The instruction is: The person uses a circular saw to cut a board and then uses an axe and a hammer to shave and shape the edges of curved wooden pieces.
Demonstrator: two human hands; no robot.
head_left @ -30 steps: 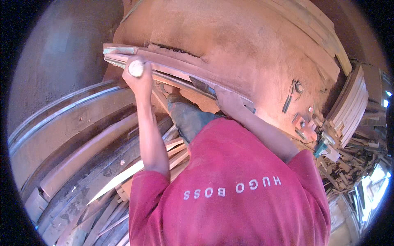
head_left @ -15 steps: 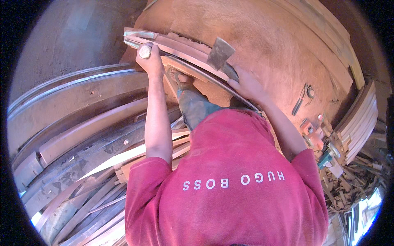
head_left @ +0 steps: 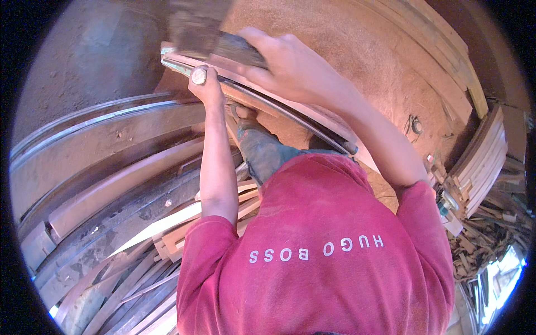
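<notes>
My left hand is closed around an upright tool seen end-on, with a pale, round handle end on top; its lower part is hidden. It stands at the far left end of a long, narrow wooden workpiece with a dark lower edge. My right hand grips the dark handle of a hatchet. The hatchet's broad metal head is raised above and beyond my left hand, smeared by motion. It hides part of the workpiece's far end.
Long planks and wood strips lie stacked to my left. Sawdust covers the floor ahead. A small round object lies on it at the right. Stacked boards and a scrap heap are farther right.
My right hand has swung the hatchet left and up, from beside the workpiece's middle to above my left hand. The left hand stays at the workpiece's end, its grip kept.
</notes>
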